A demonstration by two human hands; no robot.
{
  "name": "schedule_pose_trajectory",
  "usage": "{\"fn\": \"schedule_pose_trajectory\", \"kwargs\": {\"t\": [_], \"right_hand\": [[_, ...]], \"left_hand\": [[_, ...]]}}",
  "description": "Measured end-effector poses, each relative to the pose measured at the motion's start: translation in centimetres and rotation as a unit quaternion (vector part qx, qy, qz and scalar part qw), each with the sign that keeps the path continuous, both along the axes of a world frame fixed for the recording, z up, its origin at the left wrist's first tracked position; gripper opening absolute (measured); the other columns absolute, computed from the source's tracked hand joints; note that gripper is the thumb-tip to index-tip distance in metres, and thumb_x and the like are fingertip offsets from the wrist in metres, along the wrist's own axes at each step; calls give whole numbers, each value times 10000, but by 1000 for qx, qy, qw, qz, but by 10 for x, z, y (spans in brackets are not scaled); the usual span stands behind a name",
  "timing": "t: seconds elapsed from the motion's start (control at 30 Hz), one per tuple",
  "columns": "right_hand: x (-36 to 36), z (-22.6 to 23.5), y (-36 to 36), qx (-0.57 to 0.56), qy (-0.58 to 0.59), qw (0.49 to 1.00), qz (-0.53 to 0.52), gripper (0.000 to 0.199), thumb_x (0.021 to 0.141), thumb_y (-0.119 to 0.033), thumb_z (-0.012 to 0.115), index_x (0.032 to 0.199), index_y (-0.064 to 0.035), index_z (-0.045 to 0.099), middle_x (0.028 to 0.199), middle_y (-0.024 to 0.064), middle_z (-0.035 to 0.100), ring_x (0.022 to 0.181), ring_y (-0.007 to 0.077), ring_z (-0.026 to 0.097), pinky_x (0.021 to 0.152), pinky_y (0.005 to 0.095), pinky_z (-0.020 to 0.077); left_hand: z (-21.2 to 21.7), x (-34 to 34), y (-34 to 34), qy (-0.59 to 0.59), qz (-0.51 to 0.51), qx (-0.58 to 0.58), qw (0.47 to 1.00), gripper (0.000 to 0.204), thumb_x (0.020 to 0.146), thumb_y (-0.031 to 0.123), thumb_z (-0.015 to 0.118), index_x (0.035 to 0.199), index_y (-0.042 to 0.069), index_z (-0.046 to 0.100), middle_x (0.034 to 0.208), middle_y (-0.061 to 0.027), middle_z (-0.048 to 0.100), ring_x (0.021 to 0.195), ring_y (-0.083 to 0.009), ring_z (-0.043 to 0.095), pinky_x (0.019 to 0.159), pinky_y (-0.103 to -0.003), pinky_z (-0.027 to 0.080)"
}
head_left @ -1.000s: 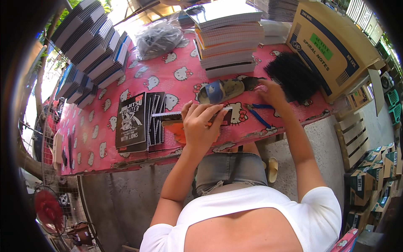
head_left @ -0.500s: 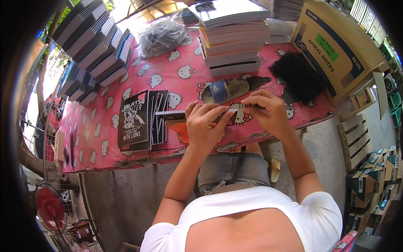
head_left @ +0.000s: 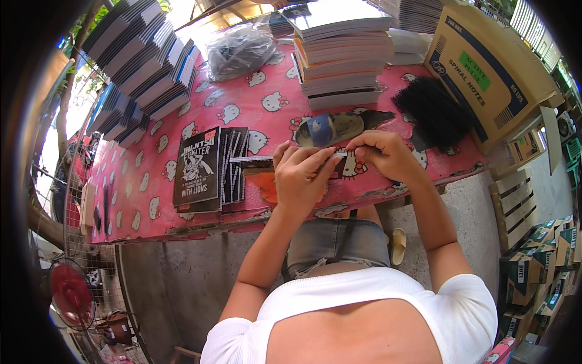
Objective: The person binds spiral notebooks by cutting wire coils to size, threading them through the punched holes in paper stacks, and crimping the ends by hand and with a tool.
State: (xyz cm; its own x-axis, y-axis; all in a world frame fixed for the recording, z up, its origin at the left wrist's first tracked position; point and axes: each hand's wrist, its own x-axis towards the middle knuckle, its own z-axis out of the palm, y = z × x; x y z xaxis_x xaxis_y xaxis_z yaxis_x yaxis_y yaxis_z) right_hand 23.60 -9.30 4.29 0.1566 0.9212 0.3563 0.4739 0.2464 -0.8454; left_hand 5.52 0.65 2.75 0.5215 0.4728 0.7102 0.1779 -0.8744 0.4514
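Note:
My left hand (head_left: 298,177) is closed around a notebook (head_left: 254,161), holding it on edge near the front of the table, its pale punched edge upward. An orange patch (head_left: 260,184) shows below that edge. Just beyond the notebook's right end, my right hand (head_left: 383,156) has its fingers bent together in a pinch; what is between them, if anything, is too small to make out. To the left lie several dark-covered spiral notebooks (head_left: 199,173), overlapping. A slide sandal with a blue strap (head_left: 321,129) lies behind my hands.
A heap of black plastic coils (head_left: 427,112) lies right of the sandal, against a cardboard box (head_left: 485,79). Tall stacks of notebooks stand at the back middle (head_left: 345,67) and far left (head_left: 148,73). A clear plastic bag (head_left: 239,51) sits between them on the pink tablecloth (head_left: 151,182).
My right fingers have drawn closer together and nearer the notebook's right end. My left hand keeps its hold, and the view has shifted slightly.

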Motion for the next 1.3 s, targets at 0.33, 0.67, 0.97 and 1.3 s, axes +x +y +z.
{"fn": "schedule_pose_trajectory", "kwargs": {"t": [0.33, 0.67, 0.97, 1.3], "right_hand": [[-8, 4, -3, -66, 23, 997, -14, 98, 870, -50, 608, 963, -31, 631, 817, 105, 651, 737, 221, 638, 651, 324, 495], [-25, 6, -1, 81, -229, 964, -109, 224, 798, -229, 692, 944, -80, 611, 863, 80, 571, 810, 315, 607, 649, 412, 494], [-44, 11, 3, 131, -270, 940, -165, 188, 816, -220, 682, 904, -62, 630, 815, 94, 572, 728, 293, 610, 600, 384, 485], [68, -75, 79, -6, -381, 925, -16, 476, 800, -258, 680, 1184, -19, 532, 994, 154, 638, 914, 347, 632, 773, 425, 512]], "left_hand": [[-1, 1, 0, -4, 9, 19, 1000, 176, 752, 210, 759, 889, 104, 730, 785, -37, 666, 732, -200, 610, 879, -357, 393], [-2, -10, 6, 58, 48, 17, 997, 219, 689, 232, 773, 865, 123, 701, 862, -18, 660, 876, -213, 590, 975, -414, 326], [-2, -13, 4, 30, 50, 28, 998, 225, 681, 219, 768, 875, 126, 703, 860, -9, 657, 863, -211, 585, 904, -389, 346], [-9, -11, 2, 11, 43, 24, 999, 329, 698, 258, 773, 976, 107, 685, 910, -40, 656, 836, -228, 585, 861, -380, 370]]}}
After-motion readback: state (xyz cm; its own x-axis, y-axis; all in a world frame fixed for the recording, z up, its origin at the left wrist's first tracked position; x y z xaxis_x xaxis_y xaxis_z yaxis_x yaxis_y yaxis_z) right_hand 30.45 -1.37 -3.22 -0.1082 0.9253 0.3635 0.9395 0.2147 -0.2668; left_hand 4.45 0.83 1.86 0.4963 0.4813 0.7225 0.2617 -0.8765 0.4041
